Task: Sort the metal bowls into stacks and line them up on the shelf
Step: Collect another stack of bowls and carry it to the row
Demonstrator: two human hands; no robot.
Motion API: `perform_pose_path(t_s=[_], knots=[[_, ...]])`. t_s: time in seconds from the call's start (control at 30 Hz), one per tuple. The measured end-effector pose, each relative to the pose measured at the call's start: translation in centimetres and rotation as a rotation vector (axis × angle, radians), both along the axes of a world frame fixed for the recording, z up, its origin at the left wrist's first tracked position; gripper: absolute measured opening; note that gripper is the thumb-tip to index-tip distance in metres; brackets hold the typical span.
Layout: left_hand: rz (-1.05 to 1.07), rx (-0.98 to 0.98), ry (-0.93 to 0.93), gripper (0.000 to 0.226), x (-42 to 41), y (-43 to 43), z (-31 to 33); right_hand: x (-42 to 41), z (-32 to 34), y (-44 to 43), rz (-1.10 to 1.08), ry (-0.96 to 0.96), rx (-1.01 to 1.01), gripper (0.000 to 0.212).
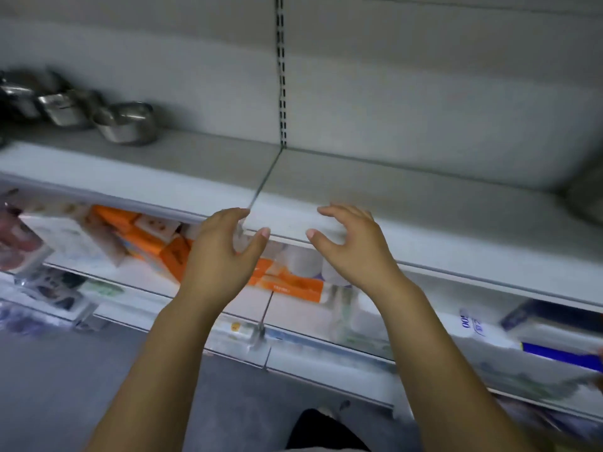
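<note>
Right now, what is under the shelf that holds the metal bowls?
Under the shelf are orange boxes and white rolls. The left hand and right hand cover part of that space; what is behind them is hidden.

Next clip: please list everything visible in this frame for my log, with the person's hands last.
metal bowls: at least three, silver, in a row at the upper left of the shelf; too blurred to tell how they are stacked
shelf: one, pale grey, across the middle
slotted rail: one, dark, upright on the back panel
orange boxes: several, orange, lower shelf, left of centre
white packs: several, white, lower shelf, far left
blue-and-white packs: a few, lower shelf, right
grey object: one, right edge of the shelf; too blurred to name
left hand: open, holds nothing, at the shelf's front edge
right hand: open, holds nothing, beside the left
</note>
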State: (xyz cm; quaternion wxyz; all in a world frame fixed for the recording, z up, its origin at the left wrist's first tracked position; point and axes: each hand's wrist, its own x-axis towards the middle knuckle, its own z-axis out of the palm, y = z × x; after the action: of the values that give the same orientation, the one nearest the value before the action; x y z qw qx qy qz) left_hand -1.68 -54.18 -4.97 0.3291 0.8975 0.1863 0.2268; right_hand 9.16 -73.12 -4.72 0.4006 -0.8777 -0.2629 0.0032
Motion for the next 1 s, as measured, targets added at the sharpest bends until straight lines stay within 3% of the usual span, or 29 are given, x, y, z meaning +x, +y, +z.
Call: perform_pose_path(t_s=[0.5,1.0], knots=[[0.411,0.053,0.065,0.053,-4.5,16.4,1.5,2.8,0.8,21.8,0.393,-0.010,0.029,0.044],[0.770,-0.118,-0.074,0.048,-5.4,30.7,1.8,5.4,1.0,39.6,0.649,0.003,0.028,0.041]])
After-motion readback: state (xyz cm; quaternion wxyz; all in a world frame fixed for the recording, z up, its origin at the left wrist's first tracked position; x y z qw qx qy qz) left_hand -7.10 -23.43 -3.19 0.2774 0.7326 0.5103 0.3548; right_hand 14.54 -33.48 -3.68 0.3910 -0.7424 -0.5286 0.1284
